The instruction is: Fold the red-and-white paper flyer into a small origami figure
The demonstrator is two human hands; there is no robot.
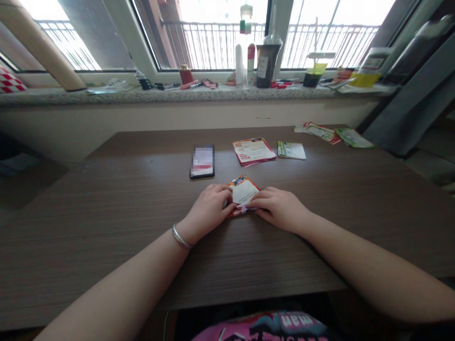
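Observation:
A small sheet of printed paper [243, 191], white with a red-orange patterned border, lies on the table between my hands. Its near edge is turned up in a fold that shows a colourful strip. My left hand [213, 203], with a silver bangle at the wrist, has its fingers curled on the left side of the paper, thumb along the fold. From the right, my right hand [279, 206] pinches the other end of the fold. Beyond them lies a stack of similar printed sheets [254, 150], and a phone [203, 161] rests face up to its left.
A small pile of green-and-white cards [291, 150] lies right of the stack. More leaflets [322, 132] are at the far right corner of the brown table [117, 213]. On the granite windowsill [156, 96] stand a dark drink cup [267, 64], bottles and small items.

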